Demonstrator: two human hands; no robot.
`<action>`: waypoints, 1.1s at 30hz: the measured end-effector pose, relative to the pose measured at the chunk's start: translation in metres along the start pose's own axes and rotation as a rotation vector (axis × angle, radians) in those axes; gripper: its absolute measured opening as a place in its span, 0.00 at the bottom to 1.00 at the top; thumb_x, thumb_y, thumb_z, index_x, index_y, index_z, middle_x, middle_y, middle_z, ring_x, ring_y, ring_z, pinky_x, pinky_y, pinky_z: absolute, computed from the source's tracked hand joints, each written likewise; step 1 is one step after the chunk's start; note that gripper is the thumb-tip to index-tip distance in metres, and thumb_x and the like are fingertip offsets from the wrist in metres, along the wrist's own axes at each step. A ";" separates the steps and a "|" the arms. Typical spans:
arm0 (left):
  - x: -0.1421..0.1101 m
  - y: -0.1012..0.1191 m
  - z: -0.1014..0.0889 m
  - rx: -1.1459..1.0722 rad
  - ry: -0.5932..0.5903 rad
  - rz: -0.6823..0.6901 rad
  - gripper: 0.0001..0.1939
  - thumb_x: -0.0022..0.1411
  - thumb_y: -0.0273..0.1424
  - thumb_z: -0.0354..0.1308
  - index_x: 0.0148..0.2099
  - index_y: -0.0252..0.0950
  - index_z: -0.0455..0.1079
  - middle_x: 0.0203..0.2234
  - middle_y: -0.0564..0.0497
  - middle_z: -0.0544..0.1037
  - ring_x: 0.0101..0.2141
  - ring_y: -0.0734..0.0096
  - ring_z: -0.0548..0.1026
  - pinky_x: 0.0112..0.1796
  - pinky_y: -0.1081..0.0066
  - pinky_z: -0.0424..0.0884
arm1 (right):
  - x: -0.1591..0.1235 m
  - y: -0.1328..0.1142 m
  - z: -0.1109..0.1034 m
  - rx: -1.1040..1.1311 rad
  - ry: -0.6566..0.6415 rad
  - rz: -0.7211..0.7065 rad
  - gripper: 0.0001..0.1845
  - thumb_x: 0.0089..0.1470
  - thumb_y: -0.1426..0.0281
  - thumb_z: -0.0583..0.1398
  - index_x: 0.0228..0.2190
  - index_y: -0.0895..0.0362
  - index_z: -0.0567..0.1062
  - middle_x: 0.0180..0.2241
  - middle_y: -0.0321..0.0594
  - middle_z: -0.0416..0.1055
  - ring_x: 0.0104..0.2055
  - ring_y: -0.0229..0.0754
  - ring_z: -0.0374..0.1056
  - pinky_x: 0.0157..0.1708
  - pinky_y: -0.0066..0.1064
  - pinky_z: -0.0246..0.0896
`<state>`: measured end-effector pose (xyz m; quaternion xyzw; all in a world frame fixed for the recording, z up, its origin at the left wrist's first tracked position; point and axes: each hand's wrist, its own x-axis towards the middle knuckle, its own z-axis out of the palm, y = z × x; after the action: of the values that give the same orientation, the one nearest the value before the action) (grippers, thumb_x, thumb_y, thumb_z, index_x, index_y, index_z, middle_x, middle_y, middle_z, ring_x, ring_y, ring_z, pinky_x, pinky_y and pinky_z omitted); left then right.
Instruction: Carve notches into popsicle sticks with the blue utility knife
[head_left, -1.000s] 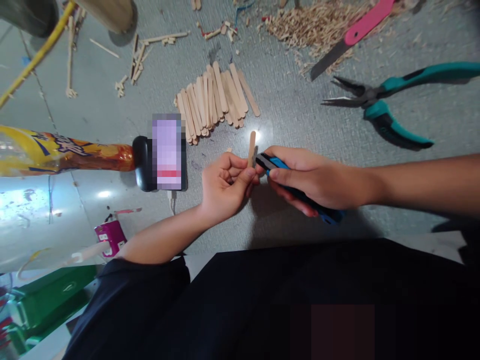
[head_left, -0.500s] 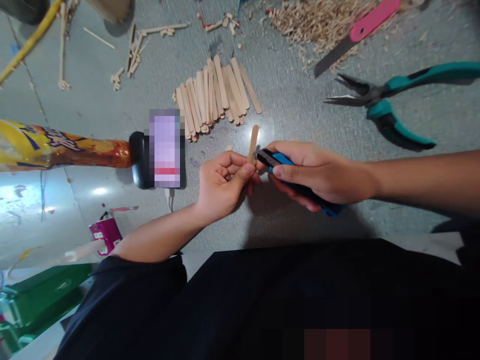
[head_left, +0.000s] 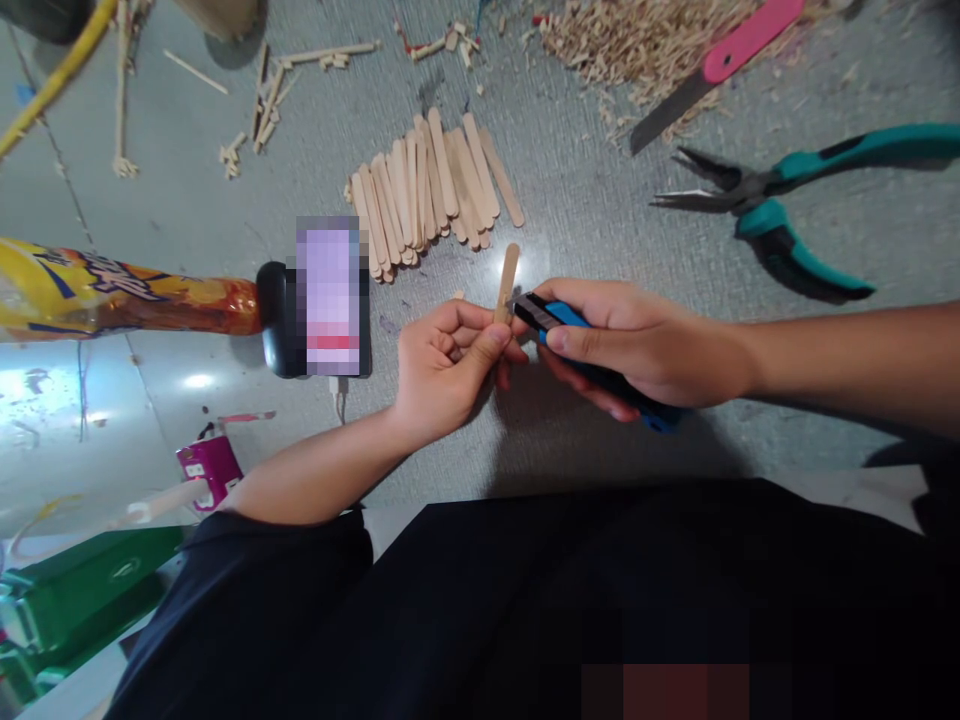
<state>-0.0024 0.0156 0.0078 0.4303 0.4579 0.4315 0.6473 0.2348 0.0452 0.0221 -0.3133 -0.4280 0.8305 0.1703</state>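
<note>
My left hand (head_left: 454,365) pinches the lower end of a wooden craft stick (head_left: 509,272), which points up and away from me. My right hand (head_left: 630,340) is wrapped round a blue and black utility knife (head_left: 564,316). The knife's tip meets the stick's right edge just above my left fingertips; the short blade is too small to see clearly. Beyond my hands lies a pile of similar craft sticks (head_left: 420,195), fanned side by side on the grey table (head_left: 600,230).
Teal-handled pliers (head_left: 750,190) lie at the right, below a pink-handled saw (head_left: 720,70) and a heap of wood shavings (head_left: 630,45). At the left are a phone (head_left: 330,300), a bottle (head_left: 135,290), a purple box (head_left: 210,470) and a green bin (head_left: 90,585).
The craft stick has shifted slightly upward in my left fingers, and the knife's tip has risen a little along with it. My hands stay in nearly the same place.
</note>
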 end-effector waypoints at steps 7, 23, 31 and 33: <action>0.001 0.002 -0.003 0.008 -0.028 -0.011 0.23 0.72 0.50 0.81 0.40 0.37 0.81 0.25 0.52 0.86 0.16 0.79 0.74 0.18 0.77 0.67 | 0.000 -0.004 0.000 -0.009 -0.028 0.003 0.06 0.83 0.74 0.55 0.49 0.53 0.72 0.26 0.25 0.71 0.14 0.33 0.65 0.13 0.22 0.62; 0.003 -0.005 -0.009 -0.055 -0.070 -0.048 0.24 0.71 0.51 0.82 0.41 0.38 0.78 0.28 0.51 0.89 0.15 0.79 0.74 0.17 0.77 0.68 | 0.001 -0.002 -0.004 0.054 -0.066 -0.009 0.04 0.83 0.67 0.62 0.51 0.54 0.73 0.28 0.25 0.73 0.15 0.32 0.66 0.14 0.22 0.62; 0.004 -0.001 -0.004 -0.057 -0.021 -0.057 0.26 0.70 0.52 0.82 0.39 0.39 0.77 0.28 0.51 0.90 0.15 0.77 0.76 0.12 0.78 0.60 | -0.001 0.002 -0.001 0.033 -0.002 -0.029 0.04 0.83 0.66 0.61 0.52 0.53 0.73 0.29 0.27 0.74 0.16 0.34 0.68 0.14 0.23 0.62; 0.004 -0.002 -0.004 -0.047 -0.022 -0.054 0.25 0.71 0.51 0.81 0.39 0.38 0.77 0.28 0.51 0.90 0.15 0.77 0.76 0.12 0.79 0.60 | -0.002 0.003 0.000 0.002 0.020 -0.036 0.03 0.83 0.67 0.61 0.52 0.54 0.74 0.29 0.28 0.74 0.17 0.33 0.68 0.15 0.23 0.63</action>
<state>-0.0053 0.0196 0.0044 0.4072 0.4521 0.4196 0.6736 0.2359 0.0428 0.0203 -0.3136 -0.4311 0.8244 0.1899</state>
